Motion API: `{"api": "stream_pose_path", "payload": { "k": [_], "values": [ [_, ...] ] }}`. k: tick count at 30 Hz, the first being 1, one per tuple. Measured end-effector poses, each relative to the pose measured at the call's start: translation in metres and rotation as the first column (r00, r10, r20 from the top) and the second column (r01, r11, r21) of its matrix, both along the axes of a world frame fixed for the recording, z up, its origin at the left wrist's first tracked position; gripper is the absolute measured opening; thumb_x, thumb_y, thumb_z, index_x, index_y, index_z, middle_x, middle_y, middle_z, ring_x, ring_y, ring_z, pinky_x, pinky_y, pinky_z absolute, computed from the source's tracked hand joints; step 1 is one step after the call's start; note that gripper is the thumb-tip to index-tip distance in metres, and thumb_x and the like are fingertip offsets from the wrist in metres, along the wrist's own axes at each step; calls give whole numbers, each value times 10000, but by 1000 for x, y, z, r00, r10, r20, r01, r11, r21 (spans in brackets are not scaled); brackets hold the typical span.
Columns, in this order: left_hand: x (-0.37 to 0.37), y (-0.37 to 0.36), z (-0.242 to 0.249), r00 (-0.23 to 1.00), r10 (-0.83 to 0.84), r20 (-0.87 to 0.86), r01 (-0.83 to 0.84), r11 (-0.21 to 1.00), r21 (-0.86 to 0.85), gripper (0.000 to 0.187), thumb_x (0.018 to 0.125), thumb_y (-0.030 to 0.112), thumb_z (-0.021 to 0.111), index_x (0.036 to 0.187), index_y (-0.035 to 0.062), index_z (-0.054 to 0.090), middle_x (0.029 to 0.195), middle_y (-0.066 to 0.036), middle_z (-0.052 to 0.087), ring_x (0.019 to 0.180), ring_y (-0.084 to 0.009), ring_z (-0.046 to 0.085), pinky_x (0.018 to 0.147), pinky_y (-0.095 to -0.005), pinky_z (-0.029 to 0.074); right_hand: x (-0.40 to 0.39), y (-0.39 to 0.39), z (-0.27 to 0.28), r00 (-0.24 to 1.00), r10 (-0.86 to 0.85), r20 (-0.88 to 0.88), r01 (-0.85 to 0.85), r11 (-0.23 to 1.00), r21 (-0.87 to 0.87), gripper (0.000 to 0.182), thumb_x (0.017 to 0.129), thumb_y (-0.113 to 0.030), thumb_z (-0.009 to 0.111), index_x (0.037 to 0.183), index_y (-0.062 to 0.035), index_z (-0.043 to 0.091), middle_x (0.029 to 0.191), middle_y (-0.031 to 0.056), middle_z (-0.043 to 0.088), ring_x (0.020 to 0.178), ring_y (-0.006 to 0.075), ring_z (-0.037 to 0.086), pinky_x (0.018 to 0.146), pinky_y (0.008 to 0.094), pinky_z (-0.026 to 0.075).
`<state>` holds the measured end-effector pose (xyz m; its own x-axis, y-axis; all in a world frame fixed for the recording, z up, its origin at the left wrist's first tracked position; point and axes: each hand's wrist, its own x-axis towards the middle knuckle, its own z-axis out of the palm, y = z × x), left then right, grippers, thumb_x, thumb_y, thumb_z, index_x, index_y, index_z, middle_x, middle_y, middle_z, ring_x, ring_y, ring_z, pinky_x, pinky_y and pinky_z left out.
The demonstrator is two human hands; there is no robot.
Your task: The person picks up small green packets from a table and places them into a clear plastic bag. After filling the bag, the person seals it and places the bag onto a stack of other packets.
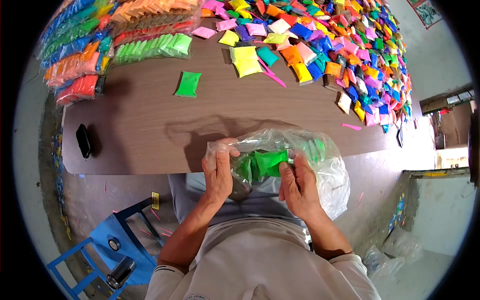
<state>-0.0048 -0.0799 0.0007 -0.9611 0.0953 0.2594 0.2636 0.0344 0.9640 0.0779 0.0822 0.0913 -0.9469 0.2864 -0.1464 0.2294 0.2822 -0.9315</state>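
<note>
A large clear plastic bag [330, 172] hangs at the table's front edge, with several green packets inside it. My left hand [218, 172] is closed on the left side of the bag's mouth, thumb and fingers pinching the film. Between the thumb and fingers of my right hand [300, 186] is the right end of a bright green packet [270, 162], at the bag's opening. Film and glare partly hide the other packets. Beyond the bag, a single green packet [188, 84] lies flat on the table.
A big heap of mixed coloured packets [350, 55] covers the table's [140, 120] far right. Rows of bagged packets [152, 47] stand at the far left. A black object [84, 141] sits near the left edge. A blue stool [117, 242] with a dark bottle [121, 272] is lower left.
</note>
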Motion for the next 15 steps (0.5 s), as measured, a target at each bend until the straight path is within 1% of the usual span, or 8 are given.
{"api": "stream_pose_path", "payload": {
  "k": [2, 5, 8, 9, 11, 14, 15],
  "values": [
    [0, 3, 6, 999, -12, 46, 10, 999, 42, 406, 1038, 280, 368, 910, -4, 629, 943, -98, 665, 802, -184, 594, 742, -329, 458, 1, 5, -10, 994, 53, -99, -36, 986, 161, 183, 1002, -161, 513, 944, 9, 483, 596, 37, 480, 469, 105, 477, 422, 284, 385],
    [-1, 2, 3, 999, -33, 5, 33, 998, 48, 415, 1039, 284, 361, 910, -5, 629, 946, -95, 669, 797, -183, 592, 742, -331, 456, -1, -1, -1, 996, -28, -86, 33, 998, 61, 160, 994, -139, 517, 971, 16, 488, 602, 77, 498, 496, 125, 479, 456, 293, 384],
    [1, -1, 5, 999, -5, 50, 7, 999, -33, 422, 1040, 288, 356, 898, -5, 626, 946, -90, 670, 794, -187, 589, 734, -330, 452, 1, -6, 2, 992, -97, -76, 84, 985, -152, 225, 1019, -165, 476, 1133, 26, 445, 658, 4, 478, 437, 69, 430, 389, 215, 353],
    [1, 0, 3, 999, 1, 32, 0, 1000, -28, 424, 1040, 287, 353, 895, -3, 625, 939, -90, 669, 792, -190, 588, 732, -333, 452, 1, -5, 0, 986, -117, -120, 115, 993, -26, 227, 1004, -154, 503, 1123, 35, 465, 645, 35, 490, 472, 92, 456, 425, 241, 370],
    [-1, 1, -2, 1000, 13, -4, -13, 1000, -18, 427, 1040, 286, 349, 887, -1, 624, 926, -91, 668, 787, -194, 587, 726, -338, 451, 1, -1, -4, 967, -139, -212, 186, 958, 220, 232, 973, -133, 555, 1103, 52, 505, 621, 96, 513, 540, 138, 508, 499, 292, 404],
    [-1, 2, -4, 1000, 26, -6, -26, 999, -24, 421, 1039, 272, 344, 870, 3, 620, 912, -97, 667, 789, -208, 586, 730, -349, 452, 1, -1, -3, 978, -137, -158, 162, 974, 159, 234, 940, -109, 597, 1093, 60, 548, 656, 123, 542, 538, 189, 544, 516, 306, 438],
    [-1, 3, -2, 999, 34, 10, -34, 999, -11, 418, 1038, 265, 345, 863, 3, 620, 909, -99, 668, 791, -211, 586, 734, -350, 452, 1, -1, -3, 976, -93, -195, 144, 953, 265, 224, 921, -98, 612, 1080, 54, 565, 682, 136, 557, 554, 214, 557, 524, 316, 447]
  ]
}}
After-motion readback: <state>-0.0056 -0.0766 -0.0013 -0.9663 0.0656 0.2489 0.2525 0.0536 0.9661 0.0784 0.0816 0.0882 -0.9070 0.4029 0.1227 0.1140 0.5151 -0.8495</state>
